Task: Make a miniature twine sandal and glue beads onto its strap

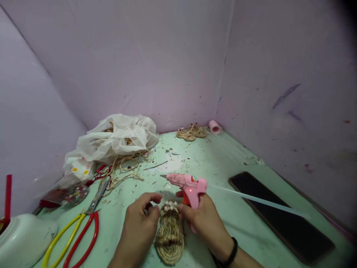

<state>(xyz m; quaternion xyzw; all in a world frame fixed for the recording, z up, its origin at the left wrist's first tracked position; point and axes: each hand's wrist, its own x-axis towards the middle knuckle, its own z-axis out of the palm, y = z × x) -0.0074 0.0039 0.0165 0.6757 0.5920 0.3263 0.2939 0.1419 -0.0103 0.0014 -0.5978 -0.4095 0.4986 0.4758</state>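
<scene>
Okay, slipper-shaped piece of brown woven straw cord with white beads (pixel 170 234) sits mid-tabletop, towards my near edge. My right hand (pixel 201 212) is wrapped round the grip of a pink plastic glue gun (pixel 192 182), its thumb by the beaded end; my left hand (pixel 142 219) is half-curled, thumb and forefinger parted, nothing between them; contact with the straw unclear. Main risk: red light's on, so nozzle's probably hot; a small wrist turn could burn left fingertips. Beads could get knocked if I crowd them. Long translucent glue stick (pixel 256 200) might snag the black flat phone (pixel 279 219) near the tabletop's right edge.
</scene>
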